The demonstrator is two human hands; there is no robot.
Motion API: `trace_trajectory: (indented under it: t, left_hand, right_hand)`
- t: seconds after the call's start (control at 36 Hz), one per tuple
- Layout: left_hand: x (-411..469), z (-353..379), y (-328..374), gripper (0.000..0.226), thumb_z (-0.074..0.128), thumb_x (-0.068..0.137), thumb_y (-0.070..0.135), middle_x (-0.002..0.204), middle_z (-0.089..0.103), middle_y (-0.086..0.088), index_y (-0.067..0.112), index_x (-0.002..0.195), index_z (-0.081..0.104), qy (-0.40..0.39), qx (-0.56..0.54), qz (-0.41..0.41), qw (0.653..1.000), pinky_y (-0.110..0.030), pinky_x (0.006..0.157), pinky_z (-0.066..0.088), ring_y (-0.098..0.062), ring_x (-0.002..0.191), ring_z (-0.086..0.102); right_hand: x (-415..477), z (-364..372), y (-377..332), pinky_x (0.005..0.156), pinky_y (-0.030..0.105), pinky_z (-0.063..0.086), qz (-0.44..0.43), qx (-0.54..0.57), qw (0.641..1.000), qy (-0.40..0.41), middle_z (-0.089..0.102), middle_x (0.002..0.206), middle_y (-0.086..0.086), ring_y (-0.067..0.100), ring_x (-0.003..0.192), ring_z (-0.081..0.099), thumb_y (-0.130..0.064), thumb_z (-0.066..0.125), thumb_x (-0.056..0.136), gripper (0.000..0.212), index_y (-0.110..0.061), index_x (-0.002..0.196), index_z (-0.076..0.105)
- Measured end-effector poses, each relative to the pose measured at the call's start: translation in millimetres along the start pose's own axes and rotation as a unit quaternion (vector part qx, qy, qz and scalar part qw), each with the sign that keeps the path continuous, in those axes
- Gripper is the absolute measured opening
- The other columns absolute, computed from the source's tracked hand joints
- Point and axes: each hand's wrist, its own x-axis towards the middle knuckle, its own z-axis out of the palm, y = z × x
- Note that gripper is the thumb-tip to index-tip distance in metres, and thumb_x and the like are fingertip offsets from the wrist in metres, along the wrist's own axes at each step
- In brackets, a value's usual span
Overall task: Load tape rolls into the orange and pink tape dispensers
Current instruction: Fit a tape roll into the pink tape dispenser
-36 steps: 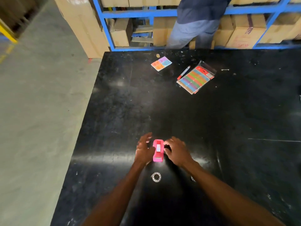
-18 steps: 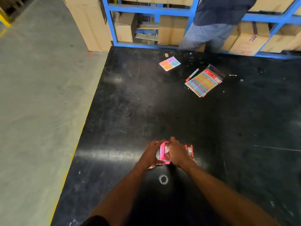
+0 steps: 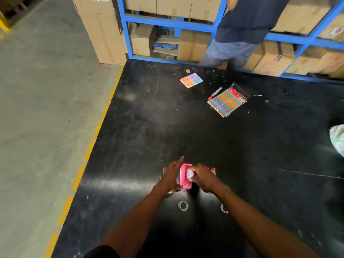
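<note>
The pink tape dispenser (image 3: pixel 184 180) stands on the black table (image 3: pixel 167 118) between my hands. My left hand (image 3: pixel 171 176) grips its left side, index finger pointing out. My right hand (image 3: pixel 202 176) pinches a whitish tape roll (image 3: pixel 189 173) at the dispenser's top. Just behind my right hand peeks a corner of the orange dispenser (image 3: pixel 212 170), mostly hidden. Two clear ring-shaped tape rolls lie nearer me: one (image 3: pixel 183 206) in the open, the other (image 3: pixel 223 208) partly under my right forearm.
Farther back lie a pack of coloured strips (image 3: pixel 228 102), a red pen (image 3: pixel 215 93) and a square of coloured notes (image 3: pixel 191 80). A person (image 3: pixel 242 30) stands at the far edge before blue shelving with cartons. A white bag (image 3: pixel 337 138) is at the right edge.
The view has shifted, so the hands sit lower left of before. My right hand has moved onto the top of the pink dispenser with the whitish roll. The orange dispenser shows behind it.
</note>
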Motion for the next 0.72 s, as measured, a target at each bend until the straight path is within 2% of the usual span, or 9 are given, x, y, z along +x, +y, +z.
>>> trace_trajectory:
  t: [0.06,0.11,0.19,0.31,0.36,0.44,0.56,0.64,0.72]
  left_hand:
    - [-8,-4,7,0.100,0.077,0.077,0.017,0.150,0.034,-0.010,0.028,0.154,0.015,0.038,-0.024,-0.003,0.999,-0.046,0.117,0.031,-0.030,0.139,0.035]
    - [-16,-6,12,0.063,0.067,0.085,0.009,0.139,0.049,-0.010,0.018,0.143,0.043,0.102,-0.085,-0.017,0.991,-0.038,0.107,0.043,-0.027,0.127,0.049]
    - [-30,-8,23,0.032,0.066,0.089,0.018,0.117,0.070,0.000,0.020,0.120,0.065,0.117,-0.191,-0.043,0.974,-0.031,0.084,0.056,-0.017,0.103,0.069]
    - [-39,-7,33,0.038,0.064,0.079,0.043,0.101,0.079,0.000,0.023,0.110,0.074,0.112,-0.221,-0.055,0.967,-0.038,0.084,0.061,-0.012,0.093,0.074]
    - [-40,-3,31,0.043,0.065,0.073,0.047,0.097,0.080,-0.001,0.023,0.107,0.075,0.122,-0.236,-0.061,0.962,-0.041,0.085,0.061,-0.012,0.092,0.075]
    - [-44,-1,32,0.035,0.072,0.075,0.034,0.098,0.080,-0.003,0.018,0.106,0.077,0.121,-0.233,-0.069,0.962,-0.040,0.088,0.060,-0.012,0.092,0.075]
    - [-50,7,23,0.028,0.077,0.075,0.025,0.096,0.080,-0.003,0.021,0.103,0.077,0.118,-0.237,-0.073,0.962,-0.044,0.086,0.061,-0.014,0.090,0.076]
    - [-61,3,27,0.025,0.080,0.076,0.022,0.094,0.080,-0.004,0.018,0.101,0.078,0.116,-0.251,-0.067,0.959,-0.041,0.085,0.062,-0.013,0.085,0.076]
    - [-73,-3,32,0.022,0.082,0.076,0.014,0.093,0.079,-0.010,0.010,0.098,0.077,0.119,-0.284,-0.061,0.950,-0.032,0.082,0.062,-0.011,0.080,0.073]
  right_hand:
    - [-6,-1,-3,0.099,0.042,0.048,0.005,-0.001,1.000,0.018,0.067,0.121,0.015,0.031,0.113,0.062,-0.018,0.064,0.090,0.029,-0.008,0.117,0.067]
    - [-11,-4,-5,0.098,0.042,0.049,0.006,0.005,0.999,0.034,0.068,0.120,0.015,0.031,0.111,0.063,-0.018,0.065,0.088,0.028,-0.007,0.114,0.068]
    - [-16,-6,-11,0.091,0.041,0.052,-0.013,0.027,0.998,0.047,0.074,0.109,0.014,0.032,0.103,0.068,-0.020,0.066,0.085,0.021,-0.009,0.101,0.073]
    - [-24,-7,-22,0.092,0.035,0.052,-0.030,0.054,0.996,0.056,0.075,0.109,0.014,0.030,0.103,0.069,-0.019,0.060,0.090,0.024,-0.009,0.106,0.075]
    - [-30,-8,-25,0.088,0.031,0.048,-0.033,0.052,0.996,0.057,0.075,0.107,0.015,0.030,0.101,0.069,-0.017,0.060,0.091,0.020,-0.008,0.102,0.074]
    - [-39,-6,-22,0.080,0.030,0.044,-0.041,0.053,0.996,0.061,0.074,0.104,0.016,0.032,0.098,0.068,-0.015,0.060,0.091,0.017,-0.005,0.097,0.072]
    - [-51,-2,-22,0.073,0.019,0.034,-0.060,0.055,0.995,0.061,0.071,0.104,0.008,0.019,0.092,0.063,-0.014,0.066,0.090,0.018,-0.005,0.105,0.068]
    - [-57,1,-22,0.077,0.031,0.045,-0.053,0.059,0.995,0.058,0.075,0.098,0.007,0.025,0.091,0.068,-0.020,0.062,0.089,0.012,-0.014,0.096,0.070]
    - [-62,6,-15,0.080,0.035,0.044,-0.053,0.071,0.995,0.052,0.069,0.087,-0.002,0.016,0.082,0.064,-0.034,0.066,0.083,0.007,-0.027,0.084,0.066]
